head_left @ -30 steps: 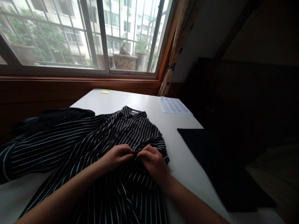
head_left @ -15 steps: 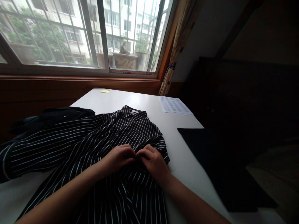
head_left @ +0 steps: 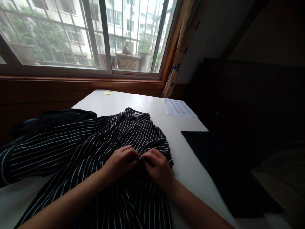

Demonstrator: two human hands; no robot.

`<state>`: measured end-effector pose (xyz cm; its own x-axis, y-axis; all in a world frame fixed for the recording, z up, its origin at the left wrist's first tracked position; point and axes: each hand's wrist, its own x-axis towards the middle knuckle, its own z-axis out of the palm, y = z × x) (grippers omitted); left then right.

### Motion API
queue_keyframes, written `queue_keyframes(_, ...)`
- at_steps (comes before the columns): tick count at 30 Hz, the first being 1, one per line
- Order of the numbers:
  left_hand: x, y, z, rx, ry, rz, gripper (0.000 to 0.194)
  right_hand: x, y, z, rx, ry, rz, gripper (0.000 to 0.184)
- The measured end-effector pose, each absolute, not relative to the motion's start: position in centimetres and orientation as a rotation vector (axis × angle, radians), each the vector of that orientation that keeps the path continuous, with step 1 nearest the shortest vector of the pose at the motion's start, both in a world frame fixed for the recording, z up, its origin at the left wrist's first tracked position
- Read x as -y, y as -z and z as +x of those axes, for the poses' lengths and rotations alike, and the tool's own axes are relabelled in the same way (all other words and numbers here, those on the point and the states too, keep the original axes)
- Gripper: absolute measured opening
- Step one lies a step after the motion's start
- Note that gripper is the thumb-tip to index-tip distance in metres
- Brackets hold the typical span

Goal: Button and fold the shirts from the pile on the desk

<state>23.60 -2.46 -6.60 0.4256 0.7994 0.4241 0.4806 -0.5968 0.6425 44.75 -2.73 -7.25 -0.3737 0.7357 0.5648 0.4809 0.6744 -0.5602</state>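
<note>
A black shirt with white stripes (head_left: 88,146) lies spread on the white table, its collar (head_left: 137,115) towards the window and one long sleeve stretched out to the left. My left hand (head_left: 122,162) is closed, pinching a bit of the shirt's fabric near its middle front. Right beside it, my right hand (head_left: 157,165) pinches the same fold from the other side. The fingertips of both hands nearly meet, with a narrow strip of cloth showing between them. Whether a button lies under the fingers I cannot tell.
Dark folded clothing (head_left: 64,117) lies at the table's left edge. A yellow sticky note (head_left: 107,93) and printed sheets (head_left: 179,108) rest on the white table (head_left: 152,101) towards the back. Black cloth (head_left: 221,165) hangs over the right edge. Beyond the table is a barred window (head_left: 133,35).
Both hands keep their pinch on the shirt, with only a slight shift of the fingers. The shirt and the other things stay where they were.
</note>
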Motion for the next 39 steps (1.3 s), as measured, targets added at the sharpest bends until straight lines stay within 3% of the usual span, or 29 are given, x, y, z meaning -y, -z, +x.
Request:
queue_keyframes(9,2.63,6.55,23.54,-1.083,-1.140,2.243,0.022,2.91,6.91,44.91,2.058,-0.339,-0.817,0.023)
queue_keyframes(24,2.58,6.67,23.14,-1.057,-1.196,2.497,0.008,2.74,7.37,45.09,2.065,-0.347,-0.794,0.022)
queue_keyframes(39,2.67,6.98,22.78,-0.922,-1.271,2.645,0.009,3.09,7.06,44.82,2.061,-0.274,-0.847,0.019)
